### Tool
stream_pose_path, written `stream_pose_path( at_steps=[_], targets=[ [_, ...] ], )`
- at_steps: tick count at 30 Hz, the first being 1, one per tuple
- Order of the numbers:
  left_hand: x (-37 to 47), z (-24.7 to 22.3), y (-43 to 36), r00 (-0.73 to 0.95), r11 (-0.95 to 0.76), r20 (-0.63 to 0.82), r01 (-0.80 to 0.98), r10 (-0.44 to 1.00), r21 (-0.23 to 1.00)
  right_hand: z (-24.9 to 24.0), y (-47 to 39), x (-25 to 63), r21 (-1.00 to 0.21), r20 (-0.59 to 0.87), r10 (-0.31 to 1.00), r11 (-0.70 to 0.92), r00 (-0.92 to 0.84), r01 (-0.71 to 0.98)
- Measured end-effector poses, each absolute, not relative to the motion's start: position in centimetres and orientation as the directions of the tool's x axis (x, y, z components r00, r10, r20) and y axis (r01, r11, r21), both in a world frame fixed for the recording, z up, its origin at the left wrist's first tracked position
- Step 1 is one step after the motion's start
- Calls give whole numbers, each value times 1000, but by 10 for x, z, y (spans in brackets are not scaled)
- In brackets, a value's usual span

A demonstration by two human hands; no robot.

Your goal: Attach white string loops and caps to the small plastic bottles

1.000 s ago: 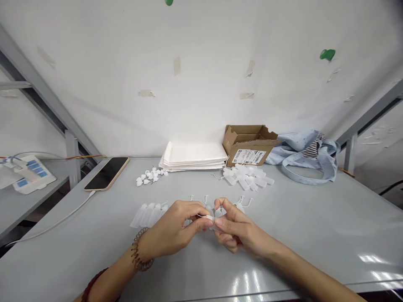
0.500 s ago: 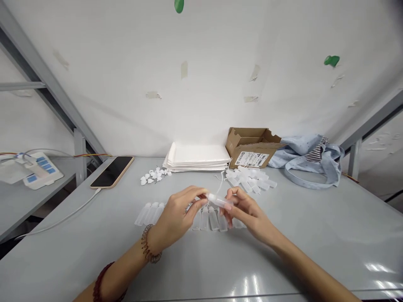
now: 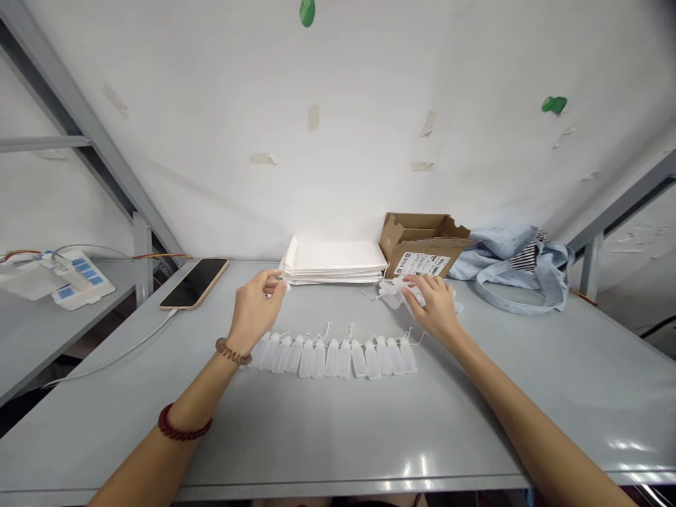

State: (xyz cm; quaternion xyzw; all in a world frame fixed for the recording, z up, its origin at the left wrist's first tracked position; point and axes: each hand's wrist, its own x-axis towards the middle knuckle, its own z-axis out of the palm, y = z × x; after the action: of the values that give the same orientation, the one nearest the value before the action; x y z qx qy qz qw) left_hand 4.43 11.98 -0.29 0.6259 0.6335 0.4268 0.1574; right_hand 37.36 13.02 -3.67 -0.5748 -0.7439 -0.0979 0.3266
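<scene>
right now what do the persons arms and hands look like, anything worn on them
Both arms are bare, with no sleeves or gloves. The left hand has a brown coiled band at the wrist and a dark red beaded bracelet further up the forearm. The right hand and its arm show nothing worn.

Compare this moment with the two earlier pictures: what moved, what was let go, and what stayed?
Both hands let go of the small bottle held between them and spread apart: the left hand reached forward to the white caps, pinching one; the right hand went forward onto the loose bottle pile. The row of bottles now lies uncovered. Phone, pad stack and box stayed.
</scene>
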Motion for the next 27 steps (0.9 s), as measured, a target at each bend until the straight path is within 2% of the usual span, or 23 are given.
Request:
stream_pose_path(
  at_steps=[4, 8, 12, 16, 18, 22, 27],
  targets=[
    [37, -2, 125, -213, -118, 344, 673, 915, 730, -39, 130, 369, -102, 580, 787, 327, -211, 940],
    [27, 0, 129, -224, -75, 345, 733, 912, 676, -39, 129, 372, -55, 584, 776, 331, -238, 942],
    [11, 3, 133, -201, -10, 307, 823, 930, 568, -32, 123, 376, -98, 646, 720, 409, -255, 907],
    [-3, -4, 139, -136, 0, 259, 885, 956, 466, -19, 114, 380, -235, 643, 732, 468, -224, 852],
    [-5, -12, 142, -82, -28, 245, 910, 966, 414, -12, 109, 381, -332, 565, 800, 444, -202, 832],
    [0, -28, 146, 21, -100, 236, 940, 972, 326, 0, 101, 382, -494, 293, 930, 345, -221, 798],
    [6, -36, 150, 101, -153, 209, 956, 973, 249, 13, 90, 379, -624, -23, 954, 220, -299, 749]
  ],
)
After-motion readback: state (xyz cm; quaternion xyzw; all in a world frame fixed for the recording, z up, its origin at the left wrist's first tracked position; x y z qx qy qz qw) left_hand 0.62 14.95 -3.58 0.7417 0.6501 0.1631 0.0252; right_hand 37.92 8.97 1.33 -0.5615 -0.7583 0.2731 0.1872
